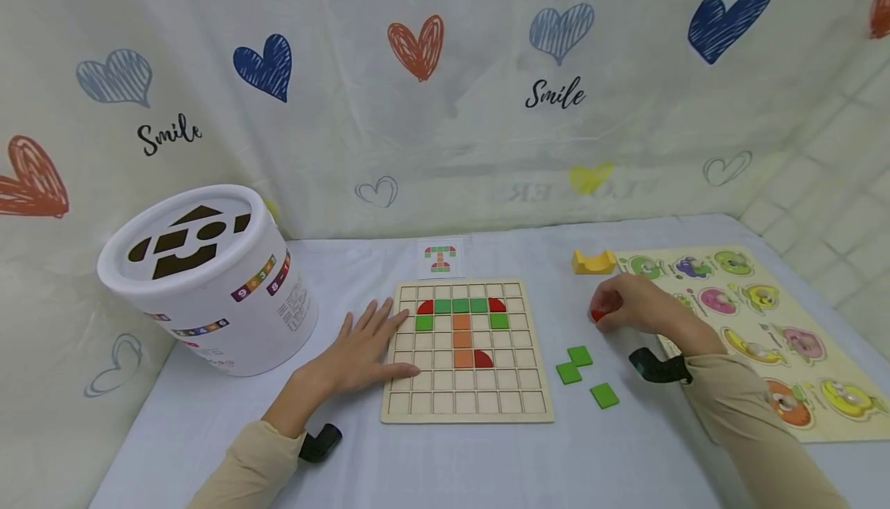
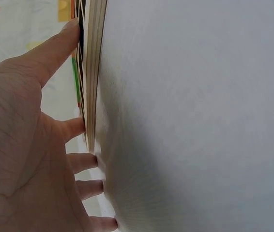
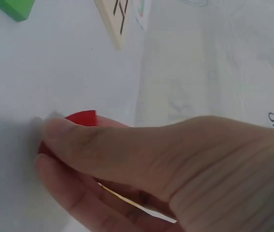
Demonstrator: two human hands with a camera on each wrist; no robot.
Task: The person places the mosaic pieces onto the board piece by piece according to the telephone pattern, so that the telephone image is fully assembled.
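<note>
A wooden grid board (image 1: 422, 399) lies on the table, with red quarter-circle, green and orange square pieces set in a T-like pattern. My left hand (image 1: 360, 347) rests at its left side with fingers spread; the thumb and index finger touch the board's edge. To the right of the board, my right hand (image 1: 636, 304) pinches a red quarter-circle piece (image 3: 83, 117) between thumb and fingers, partly hidden by them. Several loose items lie near it: green square tiles (image 1: 568, 373) and a yellow arched block (image 1: 594, 262). Behind the board is a small pattern card (image 1: 440, 257).
A large white tub (image 1: 278, 316) with shaped holes in its lid stands at the left. A fruit and vegetable puzzle board (image 1: 758, 354) lies at the right, under the right forearm. A cloth printed with hearts (image 1: 473, 146) hangs behind the table.
</note>
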